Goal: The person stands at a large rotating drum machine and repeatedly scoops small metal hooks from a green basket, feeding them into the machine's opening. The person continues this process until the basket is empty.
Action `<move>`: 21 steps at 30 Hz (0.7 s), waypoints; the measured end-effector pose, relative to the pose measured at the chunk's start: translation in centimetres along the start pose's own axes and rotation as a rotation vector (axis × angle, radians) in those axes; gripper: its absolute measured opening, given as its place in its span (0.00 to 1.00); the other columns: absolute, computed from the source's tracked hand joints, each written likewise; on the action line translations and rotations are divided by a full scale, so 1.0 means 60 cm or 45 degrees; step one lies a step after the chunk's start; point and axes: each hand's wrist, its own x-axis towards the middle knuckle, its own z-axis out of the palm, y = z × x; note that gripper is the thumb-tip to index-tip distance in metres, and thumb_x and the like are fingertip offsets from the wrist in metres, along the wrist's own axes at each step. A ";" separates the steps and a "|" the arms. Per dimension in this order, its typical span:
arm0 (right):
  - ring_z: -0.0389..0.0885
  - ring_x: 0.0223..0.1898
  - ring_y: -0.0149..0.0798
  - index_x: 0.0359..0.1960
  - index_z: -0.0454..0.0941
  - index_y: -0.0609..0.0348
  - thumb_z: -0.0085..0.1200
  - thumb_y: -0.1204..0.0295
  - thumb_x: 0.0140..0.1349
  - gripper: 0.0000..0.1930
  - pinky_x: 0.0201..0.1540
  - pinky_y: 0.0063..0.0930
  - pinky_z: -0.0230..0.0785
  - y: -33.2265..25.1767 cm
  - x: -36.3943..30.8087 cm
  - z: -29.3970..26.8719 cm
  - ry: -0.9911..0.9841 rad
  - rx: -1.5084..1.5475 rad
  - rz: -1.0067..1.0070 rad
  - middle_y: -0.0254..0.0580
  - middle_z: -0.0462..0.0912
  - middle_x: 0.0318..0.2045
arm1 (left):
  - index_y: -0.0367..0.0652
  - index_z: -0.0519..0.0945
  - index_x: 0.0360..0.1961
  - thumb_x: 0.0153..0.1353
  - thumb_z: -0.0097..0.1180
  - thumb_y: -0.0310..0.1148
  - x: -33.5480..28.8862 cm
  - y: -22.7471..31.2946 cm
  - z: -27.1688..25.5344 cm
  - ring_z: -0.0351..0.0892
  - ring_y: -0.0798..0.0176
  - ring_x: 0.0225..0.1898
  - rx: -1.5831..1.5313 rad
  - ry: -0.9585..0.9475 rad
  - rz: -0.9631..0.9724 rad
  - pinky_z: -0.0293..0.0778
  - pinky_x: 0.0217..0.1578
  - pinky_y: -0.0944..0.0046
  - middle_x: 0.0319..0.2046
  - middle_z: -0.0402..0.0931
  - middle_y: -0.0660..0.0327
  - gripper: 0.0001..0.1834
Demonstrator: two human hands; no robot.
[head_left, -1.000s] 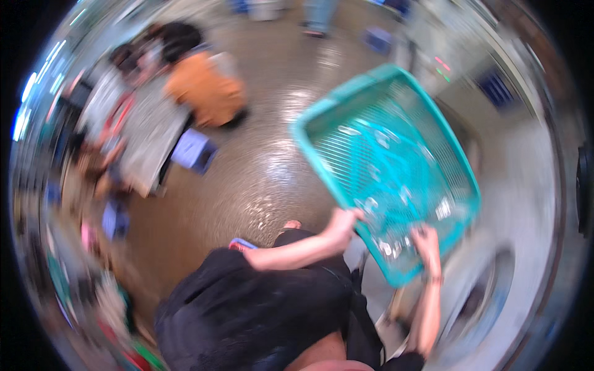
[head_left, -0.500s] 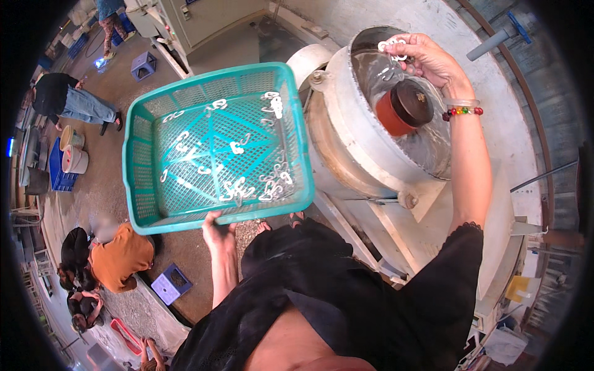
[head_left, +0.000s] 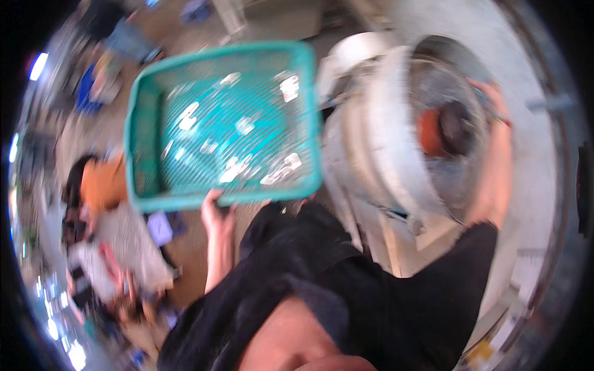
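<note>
My left hand point(head_left: 216, 210) grips the near rim of a teal plastic mesh basket point(head_left: 143, 142), held up level, with several small clear shiny pieces point(head_left: 238, 164) scattered on its bottom. My right hand point(head_left: 495, 108) reaches up to the far rim of a large round white drum machine point(head_left: 383, 142). The drum has a clear lid with an orange-red knob point(head_left: 430, 133) in its middle. The hand's fingers are blurred, so its grip does not show. My dark sleeves fill the lower part of the view.
On the brown floor at lower left a person in an orange top point(head_left: 99, 185) sits by a grey mat point(head_left: 127, 241) with small items. Blue crates point(head_left: 86, 93) stand at upper left. White machine frame parts point(head_left: 402, 241) lie below the drum.
The view has swung sharply; the basket has stayed in my left hand while my right hand has moved from the lid's top toward the drum's right rim.
</note>
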 end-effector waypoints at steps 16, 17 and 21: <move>0.36 0.62 0.68 0.64 0.44 0.45 0.49 0.46 0.52 0.41 0.55 0.66 0.41 -0.251 -0.439 0.498 -0.607 -0.435 -0.738 0.62 0.39 0.63 | 0.40 0.67 0.29 0.40 0.50 0.26 -0.024 -0.004 -0.002 0.68 0.63 0.20 0.056 -0.231 0.046 0.64 0.14 0.68 0.24 0.66 0.61 0.11; 0.32 0.61 0.72 0.64 0.42 0.45 0.47 0.46 0.53 0.41 0.52 0.74 0.39 -0.244 -0.457 0.528 -0.449 -0.437 -0.715 0.62 0.35 0.63 | 0.40 0.67 0.29 0.40 0.50 0.26 -0.031 0.001 -0.002 0.68 0.63 0.18 0.020 -0.209 0.067 0.63 0.13 0.68 0.23 0.66 0.61 0.11; 0.31 0.64 0.62 0.63 0.45 0.46 0.40 0.50 0.59 0.33 0.53 0.73 0.35 -0.295 -0.501 0.610 -0.324 -0.260 -0.950 0.56 0.37 0.64 | 0.38 0.68 0.31 0.40 0.50 0.25 -0.052 0.028 -0.032 0.70 0.63 0.27 0.084 -0.298 -0.069 0.71 0.24 0.63 0.25 0.66 0.61 0.13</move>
